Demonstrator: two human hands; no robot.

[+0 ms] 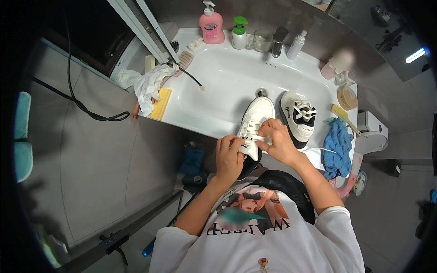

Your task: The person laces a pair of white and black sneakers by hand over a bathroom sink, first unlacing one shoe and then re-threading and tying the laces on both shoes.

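A white lace-up sneaker (258, 109) with a black sole and dark lining lies over the front rim of the washbasin, toe pointing to the drain. My left hand (229, 157) grips it near the tongue and collar. On the other side my right hand (277, 141) is closed, fingertips pinching the white shoelace at the upper eyelets. Part of the lace is hidden under the fingers. Just right of it, a second white sneaker (298, 119) with a black collar rests on the basin edge, its laces tied in a bow.
Along the basin (214, 86) back stand a pink pump bottle (211, 25), a green-topped bottle (239, 34), a glass mug (263, 41), the faucet (278, 42) and a white spray bottle (297, 44). At right lie a yellow brush (345, 117) and blue cloth (337, 148); at left, a white cloth (148, 86).
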